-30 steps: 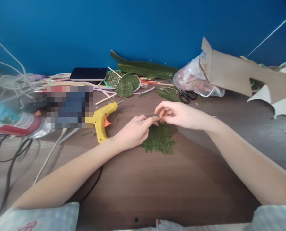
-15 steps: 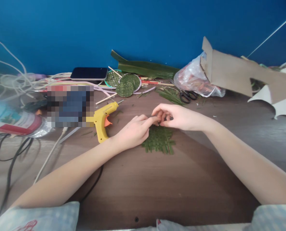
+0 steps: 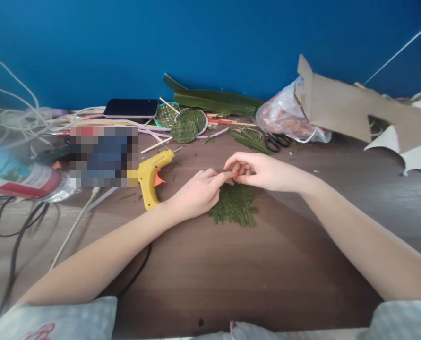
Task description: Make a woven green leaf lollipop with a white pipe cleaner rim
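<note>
The green woven-leaf mat (image 3: 234,208) is lying on the brown wooden table (image 3: 210,274), to the right of the yellow glue gun (image 3: 150,182). The left hand (image 3: 200,194) is covering its far-left part, palm down, index finger extending; the right hand (image 3: 262,171) is curling, thumb and fingers meeting at that fingertip. Whether either is gripping a strip, I cannot tell. Working well here probably means the left is pressing the weave flat while the right is handling single strips gently, without loosening neighbours.

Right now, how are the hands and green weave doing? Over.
Left hand on weave. Right hand curled at its far edge, grip hidden. Glue gun to the left, off the weave.
</note>
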Available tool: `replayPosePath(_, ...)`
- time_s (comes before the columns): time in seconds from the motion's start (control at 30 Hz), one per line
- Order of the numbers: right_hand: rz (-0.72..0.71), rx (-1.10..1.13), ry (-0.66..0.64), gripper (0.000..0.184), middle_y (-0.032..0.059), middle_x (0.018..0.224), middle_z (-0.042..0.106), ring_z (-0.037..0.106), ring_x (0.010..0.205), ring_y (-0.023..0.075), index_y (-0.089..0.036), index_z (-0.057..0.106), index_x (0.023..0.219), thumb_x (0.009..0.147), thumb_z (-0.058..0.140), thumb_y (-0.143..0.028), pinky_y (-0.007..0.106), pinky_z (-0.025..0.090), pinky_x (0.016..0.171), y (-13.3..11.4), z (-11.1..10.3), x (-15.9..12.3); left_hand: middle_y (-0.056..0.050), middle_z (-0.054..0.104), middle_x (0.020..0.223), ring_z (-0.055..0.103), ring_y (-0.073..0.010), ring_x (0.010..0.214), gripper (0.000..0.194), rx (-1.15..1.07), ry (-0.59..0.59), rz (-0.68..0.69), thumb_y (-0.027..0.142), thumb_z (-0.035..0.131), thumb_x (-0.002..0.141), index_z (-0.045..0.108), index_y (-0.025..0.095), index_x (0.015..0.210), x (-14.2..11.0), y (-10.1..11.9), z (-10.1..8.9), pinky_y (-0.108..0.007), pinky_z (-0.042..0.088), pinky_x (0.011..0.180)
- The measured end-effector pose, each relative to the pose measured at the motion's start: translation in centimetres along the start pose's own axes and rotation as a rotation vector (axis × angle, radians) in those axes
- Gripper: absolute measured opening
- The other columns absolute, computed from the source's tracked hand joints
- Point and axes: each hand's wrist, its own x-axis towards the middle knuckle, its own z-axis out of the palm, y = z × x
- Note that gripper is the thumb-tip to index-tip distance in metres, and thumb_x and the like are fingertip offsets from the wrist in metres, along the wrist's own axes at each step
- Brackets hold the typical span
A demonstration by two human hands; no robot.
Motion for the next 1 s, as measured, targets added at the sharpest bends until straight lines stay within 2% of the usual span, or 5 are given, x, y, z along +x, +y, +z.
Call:
replayPosePath(0.3,0.139,-0.13,0.026,0.023,0.0014,0.078,0.063,0.056,0.069,0.0139,-0.02,0.056,0.096,0.074,0.051,-0.014,0.025,0.042,0.059,-0.5,-0.57,-0.13,-0.004,0.064,0.11,0.052,-0.0172,0.094,0.044,-0.051,-0.003,-0.003,0.001,0.038,0.08,0.042,0.016,0.121,-0.02,-0.06,0.16,-0.031,0.042,0.086)
replayPosePath(0.47,0.192,-0.212,-0.015,0.023,-0.0007,0.073,0.063,0.054,0.062,0.0123,-0.02,0.058,0.089,0.069,0.051,-0.012,0.024,0.039,0.055,-0.26,-0.72,-0.15,-0.004,0.064,0.109,0.052,-0.0169,0.093,0.041,-0.039,-0.009,-0.004,0.001,0.038,0.081,0.044,0.014,0.119,0.02,0.03,0.09,-0.03,0.043,0.085)
replayPosePath(0.67,0.206,-0.212,-0.025,0.021,-0.0005,0.073,0.064,0.055,0.06,0.0129,-0.02,0.056,0.086,0.066,0.052,-0.011,0.024,0.04,0.054,-0.06,-0.51,-0.04,-0.006,0.064,0.104,0.053,-0.0174,0.093,0.04,-0.013,-0.016,-0.003,0.001,0.036,0.081,0.047,0.014,0.117,0.0,0.17,-0.05,-0.03,0.043,0.083)
replayPosePath(1.0,0.229,-0.164,-0.027,0.019,0.0003,0.072,0.064,0.057,0.061,0.014,-0.021,0.054,0.083,0.066,0.052,-0.012,0.025,0.041,0.053,0.11,-0.67,-0.12,-0.009,0.063,0.096,0.05,-0.0206,0.098,0.044,0.101,-0.115,0.03,0.002,0.032,0.083,0.047,0.014,0.123,0.13,0.43,-0.34,-0.032,0.04,0.079)
